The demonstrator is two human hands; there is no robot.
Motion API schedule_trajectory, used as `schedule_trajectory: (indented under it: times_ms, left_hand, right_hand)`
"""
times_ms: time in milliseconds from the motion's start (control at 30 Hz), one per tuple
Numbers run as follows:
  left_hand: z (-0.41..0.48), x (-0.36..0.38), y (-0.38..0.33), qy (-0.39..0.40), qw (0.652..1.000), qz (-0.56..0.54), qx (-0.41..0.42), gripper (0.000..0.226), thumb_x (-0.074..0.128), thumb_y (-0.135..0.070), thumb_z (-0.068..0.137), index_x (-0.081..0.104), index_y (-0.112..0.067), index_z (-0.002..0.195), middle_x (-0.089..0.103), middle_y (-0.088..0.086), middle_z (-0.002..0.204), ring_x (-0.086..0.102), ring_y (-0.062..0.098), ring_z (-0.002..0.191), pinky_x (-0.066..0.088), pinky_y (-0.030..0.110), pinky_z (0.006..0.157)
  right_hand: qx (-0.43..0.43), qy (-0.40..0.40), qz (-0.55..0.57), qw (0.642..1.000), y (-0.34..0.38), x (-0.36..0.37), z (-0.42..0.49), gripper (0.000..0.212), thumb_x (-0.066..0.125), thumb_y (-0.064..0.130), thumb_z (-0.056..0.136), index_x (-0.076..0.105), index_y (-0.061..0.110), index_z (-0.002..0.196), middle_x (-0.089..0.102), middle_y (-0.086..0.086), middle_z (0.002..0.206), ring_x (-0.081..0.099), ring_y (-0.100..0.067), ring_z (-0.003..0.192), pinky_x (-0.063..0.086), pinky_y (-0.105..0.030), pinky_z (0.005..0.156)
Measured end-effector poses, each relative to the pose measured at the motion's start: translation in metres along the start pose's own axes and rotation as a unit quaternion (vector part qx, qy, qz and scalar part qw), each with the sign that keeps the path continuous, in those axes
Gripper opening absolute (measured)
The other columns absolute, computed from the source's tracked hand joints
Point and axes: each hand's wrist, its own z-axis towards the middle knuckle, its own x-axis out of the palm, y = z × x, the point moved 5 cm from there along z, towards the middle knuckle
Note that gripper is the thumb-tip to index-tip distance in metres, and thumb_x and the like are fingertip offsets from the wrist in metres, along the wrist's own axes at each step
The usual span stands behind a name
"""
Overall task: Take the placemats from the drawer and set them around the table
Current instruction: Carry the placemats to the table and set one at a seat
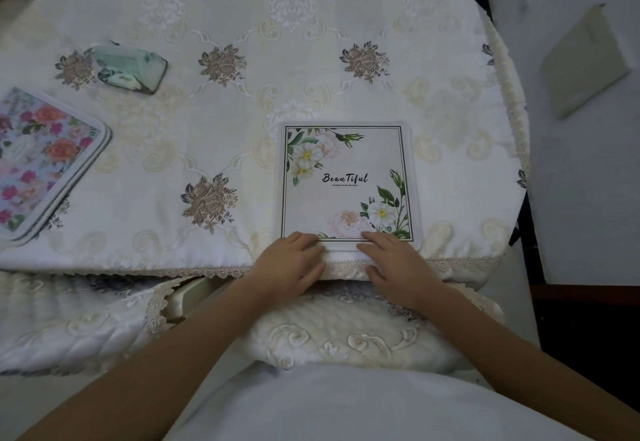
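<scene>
Squaring a white floral placemat (348,182) at the tabletop's (242,122) near edge, both hands (290,262) (393,264) flat and open on it. Next, probably: fetching from the stack (45,160) at left.

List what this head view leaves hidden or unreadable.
- Stack of floral placemats: cut off by the left edge; count unclear.
- Small print under "Beautiful" on the white placemat: too small.
- Placemat's near edge: covered by left hand and right hand.
- Drawer: not in view.
</scene>
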Motion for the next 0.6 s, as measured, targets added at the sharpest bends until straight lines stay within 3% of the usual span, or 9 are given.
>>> schedule_trajectory:
  times_ms: [100,233,367,600]
  left_hand:
    - [-0.016,-0.003,0.022,-0.006,1.0,0.001,-0.011,0.043,0.037,-0.041,0.098,0.071,-0.015,0.104,0.059,0.007,0.133,0.054,0.023,0.118,0.049,0.039,0.096]
    - [-0.024,-0.013,0.041,-0.032,0.999,-0.012,-0.038,0.042,0.04,-0.041,0.098,0.069,-0.017,0.115,0.062,0.001,0.121,0.057,0.019,0.108,0.051,0.036,0.089]
    - [-0.02,-0.013,0.046,-0.042,0.998,0.025,-0.043,0.04,0.042,-0.041,0.097,0.064,-0.014,0.117,0.057,0.005,0.119,0.056,0.024,0.102,0.051,0.038,0.082]
    - [0.0,-0.015,0.053,-0.036,0.994,0.05,-0.089,0.045,0.036,-0.044,0.097,0.059,-0.015,0.123,0.052,0.008,0.133,0.051,0.028,0.12,0.047,0.042,0.09]
  right_hand:
    - [0.024,-0.009,-0.006,1.0,-0.026,-0.009,-0.019,0.046,0.048,0.03,0.093,0.053,0.021,0.138,0.041,-0.002,0.152,0.037,-0.022,0.137,0.04,-0.045,0.106]
    - [0.073,-0.026,0.014,0.997,-0.056,-0.021,-0.041,0.046,0.053,0.025,0.091,0.055,0.018,0.137,0.043,-0.003,0.15,0.04,-0.023,0.134,0.04,-0.043,0.105]
    - [0.084,-0.043,0.02,0.995,-0.057,-0.023,-0.04,0.052,0.054,0.025,0.089,0.05,0.014,0.14,0.044,-0.005,0.149,0.041,-0.025,0.132,0.041,-0.043,0.104]
    - [0.102,-0.075,0.024,0.992,-0.065,-0.032,-0.014,0.053,0.059,0.022,0.09,0.047,0.013,0.141,0.043,-0.006,0.148,0.037,-0.024,0.134,0.038,-0.045,0.109]
